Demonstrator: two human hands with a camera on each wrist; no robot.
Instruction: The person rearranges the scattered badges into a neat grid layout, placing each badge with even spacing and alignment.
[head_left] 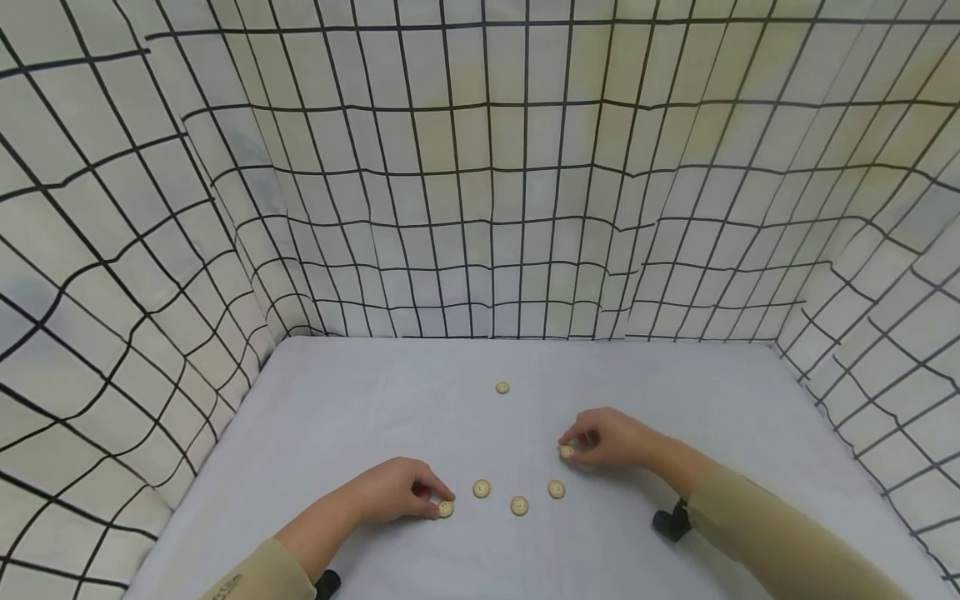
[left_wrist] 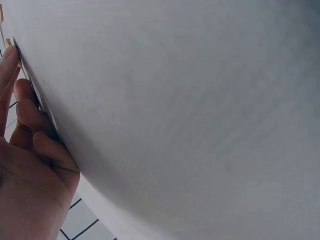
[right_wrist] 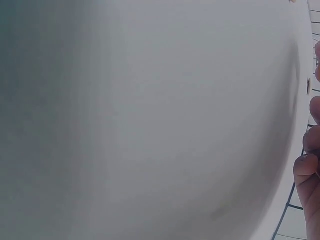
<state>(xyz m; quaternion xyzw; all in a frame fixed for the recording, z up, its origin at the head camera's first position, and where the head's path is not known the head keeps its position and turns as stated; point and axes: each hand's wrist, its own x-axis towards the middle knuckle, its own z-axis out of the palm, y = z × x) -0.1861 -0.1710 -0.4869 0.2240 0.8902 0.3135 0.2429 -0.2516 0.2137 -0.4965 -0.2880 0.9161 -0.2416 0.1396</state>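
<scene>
In the head view, my left hand (head_left: 399, 492) pinches a pale wooden button (head_left: 446, 508) by its left side, between thumb and fingertips at the table surface. My right hand (head_left: 611, 439) holds another wooden button (head_left: 566, 452) between thumb and index finger, farther back and to the right. Between the hands lie a loose button (head_left: 482, 489), a second one (head_left: 519, 506) slightly nearer, and a third (head_left: 556, 489) just in front of the right hand's button. In the left wrist view the left hand (left_wrist: 35, 160) rests low along the cloth; the right wrist view catches only curled right fingers (right_wrist: 309, 145).
A single button (head_left: 502, 387) lies farther back on the white-covered table (head_left: 360, 392). White walls with a black grid (head_left: 517, 200) enclose the table at the back and both sides. Dark wrist cameras (head_left: 671, 522) sit below the sleeves.
</scene>
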